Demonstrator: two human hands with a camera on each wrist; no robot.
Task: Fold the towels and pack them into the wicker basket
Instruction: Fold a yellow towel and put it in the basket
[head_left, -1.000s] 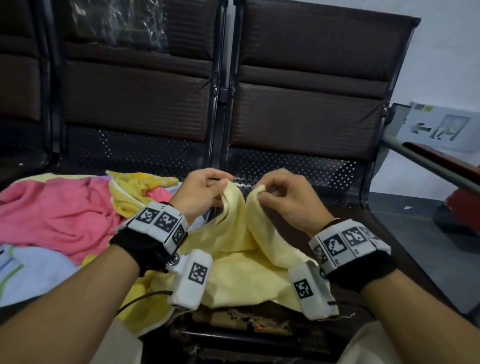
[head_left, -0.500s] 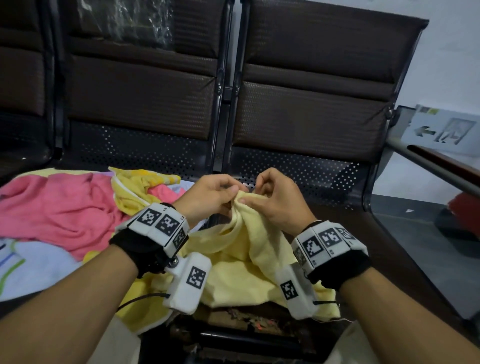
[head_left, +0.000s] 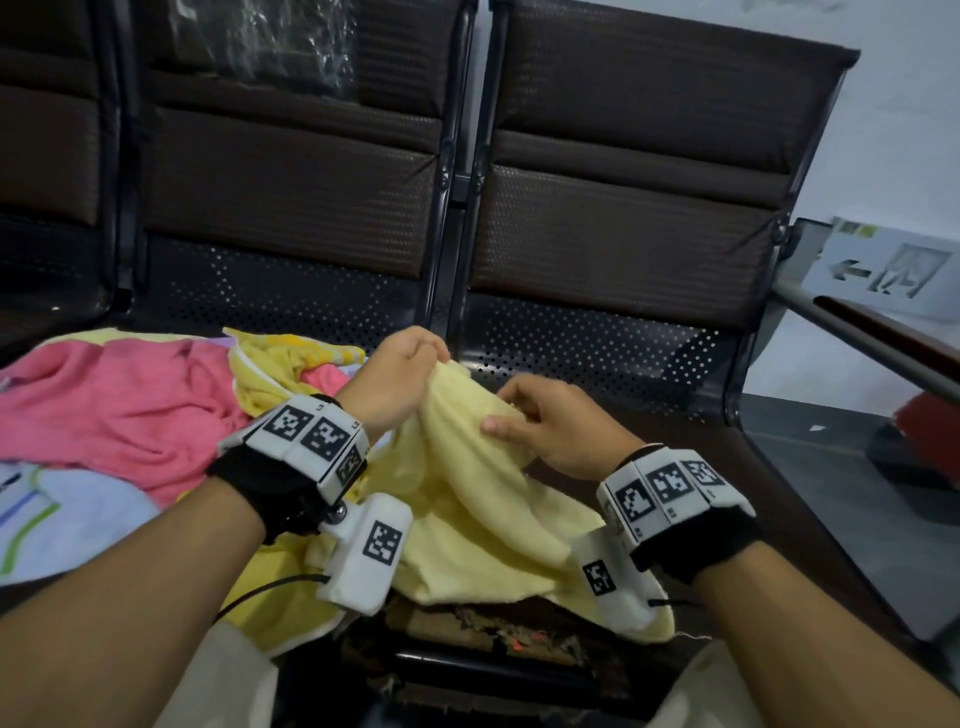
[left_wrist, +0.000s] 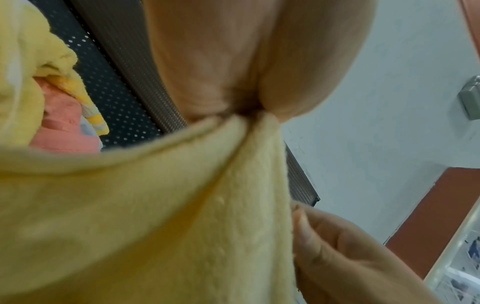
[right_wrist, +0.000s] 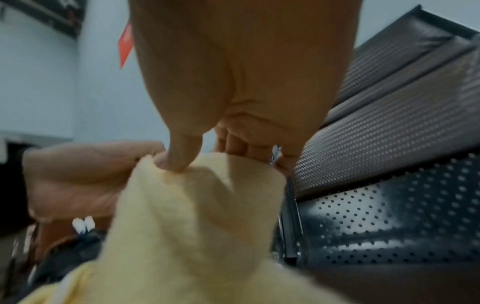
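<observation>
1. left hand (head_left: 397, 376) took over the gathered top edge of the pale yellow towel (head_left: 467, 499), gripping it alone; earlier each hand pinched its own corner.
2. right hand (head_left: 553, 423) slid down and right along the fold, thumb on top.
3. the two corners, apart before, were bunched together.

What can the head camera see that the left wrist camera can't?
Only the head view shows both wrist bands, the big spread of the pink towel and the whole row of seats. Only the left wrist view shows the left hand pinching from underneath. Both show the pale yellow towel held by the left hand and the right hand.
</observation>
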